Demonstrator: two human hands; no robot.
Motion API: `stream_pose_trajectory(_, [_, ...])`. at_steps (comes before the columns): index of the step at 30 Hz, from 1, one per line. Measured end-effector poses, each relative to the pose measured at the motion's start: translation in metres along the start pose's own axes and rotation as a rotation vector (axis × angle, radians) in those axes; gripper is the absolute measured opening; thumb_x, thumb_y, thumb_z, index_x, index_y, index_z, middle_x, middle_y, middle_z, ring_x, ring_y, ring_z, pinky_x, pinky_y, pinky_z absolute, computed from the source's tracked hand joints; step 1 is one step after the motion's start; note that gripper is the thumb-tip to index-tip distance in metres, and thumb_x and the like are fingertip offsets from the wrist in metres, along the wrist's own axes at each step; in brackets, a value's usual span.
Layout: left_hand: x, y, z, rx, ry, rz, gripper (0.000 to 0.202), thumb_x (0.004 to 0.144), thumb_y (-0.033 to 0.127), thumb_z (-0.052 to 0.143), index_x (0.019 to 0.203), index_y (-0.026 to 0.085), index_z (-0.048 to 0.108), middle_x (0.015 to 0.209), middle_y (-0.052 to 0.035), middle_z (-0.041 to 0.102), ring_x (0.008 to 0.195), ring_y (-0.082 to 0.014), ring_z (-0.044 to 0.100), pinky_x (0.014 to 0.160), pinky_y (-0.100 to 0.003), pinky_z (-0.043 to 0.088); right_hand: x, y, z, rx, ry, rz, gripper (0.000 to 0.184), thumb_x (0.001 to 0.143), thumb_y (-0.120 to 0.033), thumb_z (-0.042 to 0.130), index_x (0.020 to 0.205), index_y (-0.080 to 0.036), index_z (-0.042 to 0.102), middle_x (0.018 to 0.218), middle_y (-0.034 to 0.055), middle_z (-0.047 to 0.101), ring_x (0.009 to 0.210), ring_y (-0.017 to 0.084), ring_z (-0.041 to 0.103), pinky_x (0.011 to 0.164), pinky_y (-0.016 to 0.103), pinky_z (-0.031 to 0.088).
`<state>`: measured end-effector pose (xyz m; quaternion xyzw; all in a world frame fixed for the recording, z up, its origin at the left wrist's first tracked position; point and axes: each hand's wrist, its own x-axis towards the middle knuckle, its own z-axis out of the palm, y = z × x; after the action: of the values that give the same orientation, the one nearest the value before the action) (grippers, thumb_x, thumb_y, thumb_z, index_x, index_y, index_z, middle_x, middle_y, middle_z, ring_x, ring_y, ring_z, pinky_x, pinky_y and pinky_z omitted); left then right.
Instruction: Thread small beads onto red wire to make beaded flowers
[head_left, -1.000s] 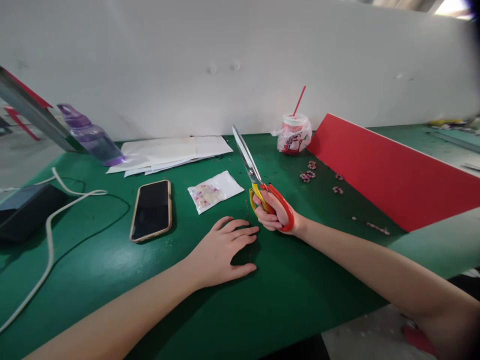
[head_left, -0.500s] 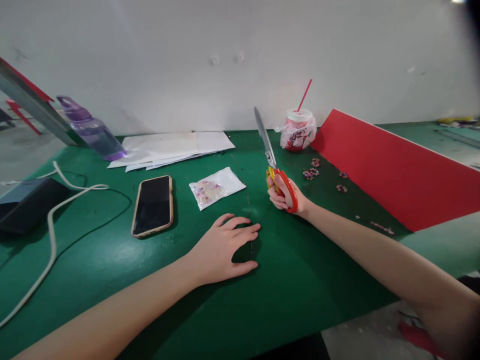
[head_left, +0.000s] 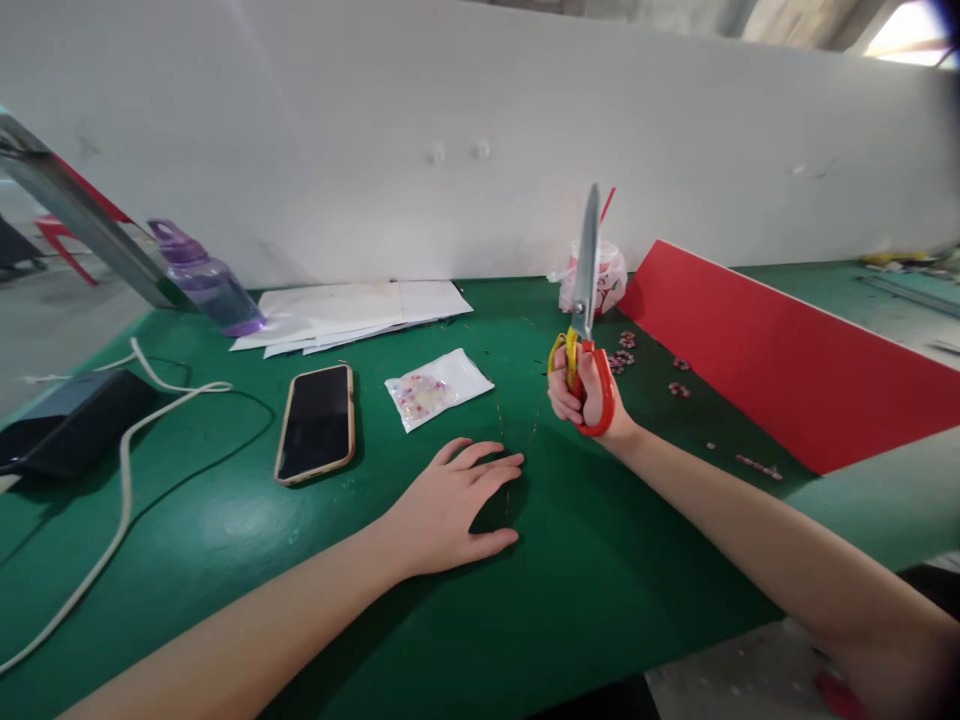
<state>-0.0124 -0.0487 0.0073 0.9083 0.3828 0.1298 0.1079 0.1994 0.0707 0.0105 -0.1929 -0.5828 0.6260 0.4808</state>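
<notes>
My left hand (head_left: 457, 512) rests on the green tabletop (head_left: 600, 560) with its fingers spread. Beneath its fingertips runs a thin, thread-like wire (head_left: 508, 498), which continues up the table; it is too fine to make out fully. My right hand (head_left: 589, 390) is wrapped around the handles of scissors (head_left: 589, 265), one red and one yellow, blades pointing up. The blades look closed. Just beyond my left hand lies a small clear packet of beads (head_left: 431, 392) with a white end. Several small beaded pieces (head_left: 679, 390) sit to the right of the scissors.
A phone (head_left: 316, 425), a black box-like device (head_left: 75, 425) and a white cable (head_left: 127, 470) are on the left. White papers (head_left: 337, 312) and a purple bottle (head_left: 214, 285) stand further back. A bagged cup (head_left: 611, 278) and a slanted red panel (head_left: 750, 350) are on the right.
My right hand has moved the scissors to the right, and the blades now stand more upright, in front of the cup. My left hand keeps its place. The view has tilted up slightly.
</notes>
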Motion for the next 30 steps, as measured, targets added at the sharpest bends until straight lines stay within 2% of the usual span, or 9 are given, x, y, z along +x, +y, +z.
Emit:
stream_pose_trajectory(3, [0.001, 0.001, 0.0, 0.018, -0.011, -0.014, 0.066, 0.083, 0.052, 0.051, 0.138, 0.02, 0.033, 0.144, -0.0051, 0.039, 0.134, -0.0242, 0.029, 0.109, -0.045, 0.023, -0.006, -0.006, 0.017, 0.032, 0.014, -0.053, 0.042, 0.083, -0.065, 0.04, 0.092, -0.024, 0.043, 0.043, -0.0114, 0.036, 0.027, 0.006, 0.028, 0.032, 0.019, 0.027])
stream_pose_trajectory(6, [0.001, 0.0, 0.001, 0.028, -0.005, -0.009, 0.056, 0.084, 0.054, 0.049, 0.131, 0.024, 0.043, 0.147, -0.0003, 0.034, 0.135, -0.024, 0.027, 0.11, -0.045, 0.022, -0.01, -0.009, 0.031, 0.089, -0.022, -0.004, 0.046, 0.083, -0.068, 0.036, 0.095, -0.024, 0.044, 0.045, -0.0106, 0.038, 0.027, 0.006, 0.03, 0.032, 0.02, 0.03])
stream_pose_trajectory(12, [0.0, -0.002, 0.004, 0.026, 0.025, 0.03, 0.052, 0.087, 0.054, 0.045, 0.129, 0.023, 0.047, 0.138, 0.0007, 0.047, 0.131, -0.0218, 0.032, 0.11, -0.042, 0.02, -0.013, -0.012, 0.045, 0.164, -0.007, 0.122, 0.045, 0.083, -0.066, 0.039, 0.092, -0.022, 0.045, 0.043, -0.0106, 0.037, 0.028, 0.007, 0.033, 0.031, 0.019, 0.032])
stream_pose_trajectory(16, [0.001, -0.002, 0.004, 0.03, 0.025, 0.026, 0.053, 0.088, 0.052, 0.044, 0.132, 0.023, 0.045, 0.139, 0.0016, 0.047, 0.131, -0.0222, 0.032, 0.11, -0.043, 0.019, -0.016, -0.018, 0.048, 0.23, -0.025, 0.221, 0.035, 0.089, -0.057, 0.036, 0.089, -0.022, 0.044, 0.041, -0.0121, 0.032, 0.025, 0.004, 0.023, 0.027, 0.016, 0.026])
stream_pose_trajectory(19, [0.002, -0.003, 0.005, 0.03, 0.014, 0.014, 0.054, 0.087, 0.053, 0.044, 0.132, 0.023, 0.045, 0.139, 0.0021, 0.047, 0.131, -0.0227, 0.033, 0.11, -0.044, 0.019, -0.021, -0.012, 0.05, 0.237, -0.088, 0.303, 0.037, 0.089, -0.06, 0.034, 0.086, -0.023, 0.042, 0.038, -0.0132, 0.03, 0.023, 0.005, 0.02, 0.025, 0.015, 0.024])
stream_pose_trajectory(25, [0.002, -0.003, 0.004, 0.017, 0.016, 0.018, 0.052, 0.086, 0.052, 0.047, 0.129, 0.024, 0.048, 0.135, 0.0023, 0.051, 0.129, -0.0229, 0.034, 0.108, -0.043, 0.021, -0.022, 0.013, 0.046, 0.086, -0.166, 0.463, 0.043, 0.084, -0.066, 0.035, 0.087, -0.023, 0.042, 0.037, -0.0131, 0.034, 0.022, 0.006, 0.025, 0.026, 0.016, 0.027])
stream_pose_trajectory(30, [0.001, -0.001, 0.002, 0.008, 0.023, 0.023, 0.05, 0.085, 0.05, 0.049, 0.128, 0.023, 0.05, 0.133, 0.0015, 0.053, 0.125, -0.0229, 0.038, 0.107, -0.043, 0.021, -0.016, 0.015, 0.038, 0.063, -0.171, 0.499, 0.046, 0.083, -0.069, 0.032, 0.083, -0.024, 0.039, 0.035, -0.0131, 0.033, 0.021, 0.007, 0.027, 0.025, 0.016, 0.027])
